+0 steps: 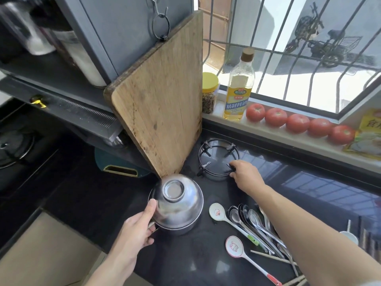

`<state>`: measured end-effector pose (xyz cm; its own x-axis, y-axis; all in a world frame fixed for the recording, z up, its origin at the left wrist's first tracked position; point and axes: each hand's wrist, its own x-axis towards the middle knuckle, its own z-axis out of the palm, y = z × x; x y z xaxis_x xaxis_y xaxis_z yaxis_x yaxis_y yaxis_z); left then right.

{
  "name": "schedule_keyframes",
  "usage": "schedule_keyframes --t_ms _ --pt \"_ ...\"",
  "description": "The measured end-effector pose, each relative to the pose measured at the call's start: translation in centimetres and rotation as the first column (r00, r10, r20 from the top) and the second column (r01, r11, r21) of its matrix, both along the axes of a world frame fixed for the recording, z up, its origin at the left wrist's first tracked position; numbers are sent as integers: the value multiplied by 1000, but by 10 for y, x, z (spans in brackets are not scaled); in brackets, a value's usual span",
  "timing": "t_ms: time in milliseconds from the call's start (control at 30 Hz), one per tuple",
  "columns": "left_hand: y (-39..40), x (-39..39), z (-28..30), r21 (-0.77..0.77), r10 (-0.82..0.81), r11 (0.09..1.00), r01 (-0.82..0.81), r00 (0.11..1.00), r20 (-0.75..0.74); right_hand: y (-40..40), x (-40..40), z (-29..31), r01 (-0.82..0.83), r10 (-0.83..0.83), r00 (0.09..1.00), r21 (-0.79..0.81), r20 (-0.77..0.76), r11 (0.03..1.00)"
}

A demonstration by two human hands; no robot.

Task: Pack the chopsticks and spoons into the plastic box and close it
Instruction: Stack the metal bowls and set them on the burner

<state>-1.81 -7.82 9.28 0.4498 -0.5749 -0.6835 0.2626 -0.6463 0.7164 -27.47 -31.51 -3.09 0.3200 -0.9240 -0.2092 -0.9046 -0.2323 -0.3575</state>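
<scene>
**Desk clearing before packing: box not in sight**

Spoons (250,228) lie loose on the black desk (185,263) at lower right: 2 white ceramic ones with red marks, plus a fanned bunch of steel ones under the right forearm. Chopsticks (272,257) poke out beneath them, with more at the bottom edge. No plastic box visible anywhere in view; packing has not begun.

Left hand (137,230) grasps the stacked steel bowls (176,203), upturned, thumb on the dome, fingers curled at the lower rim. Right hand (246,175) reaches past to the black wire burner ring (219,158), fingers curled onto its near edge.

Risks, as judged:
- Right forearm hangs just over the steel spoons; a dropped elbow could scatter them or roll chopsticks off the desk edge.
- Bowl stack is held from 1 side only; a tilt could slide the top bowl off.
- Wooden cutting board (160,96) leans with its foot just behind the bowls; a nudge could bring it down.

Further out: teal holder behind the board, stove at far left. On the window sill: yellow-lidded jar (209,92), oil bottle (239,87), 5 tomatoes (296,123), yellow packets.
</scene>
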Motion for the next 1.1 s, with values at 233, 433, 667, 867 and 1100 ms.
schedule_keyframes --t_ms 233,433,667,867,1100 --pt "0 1 -1 -3 -1 1000 1 1000 -1 0 -4 6 -26 31 999 -135 38 991" --pt "3 -1 -1 0 -10 1000 10 1000 5 2 -6 1 -78 73 996 -147 -42 986" --pt "5 1 3 7 -9 1000 9 1000 18 -2 -1 -1 -52 45 998 -158 -47 986" --pt "5 4 -2 7 -42 999 42 999 11 1 -3 -2 -84 70 994 -163 -89 983" --pt "-1 -1 -4 9 -81 997 81 997 -6 6 -4 3 -129 106 981 -138 -160 982"
